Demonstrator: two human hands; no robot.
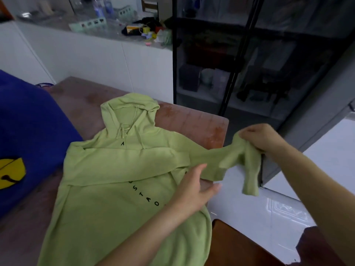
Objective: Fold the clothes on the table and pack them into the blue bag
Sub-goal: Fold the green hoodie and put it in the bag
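1. Your right hand (261,140) is clamped on the sleeve (211,156) cuff, out past the table (192,120) edge at 3 o'clock. Lose it and it probably drops floorward.
2. Left hand (194,189), fingers straight, rests on the green hoodie (115,189) mid-table. Lift early and the body could skew.
3. Blue bag (28,121) crowds 9 o'clock, so fold room's tight there.

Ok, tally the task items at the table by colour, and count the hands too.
Green: 1, the hoodie
Blue: 1, the bag
Hands: 2, left hand and right hand
Total: 4
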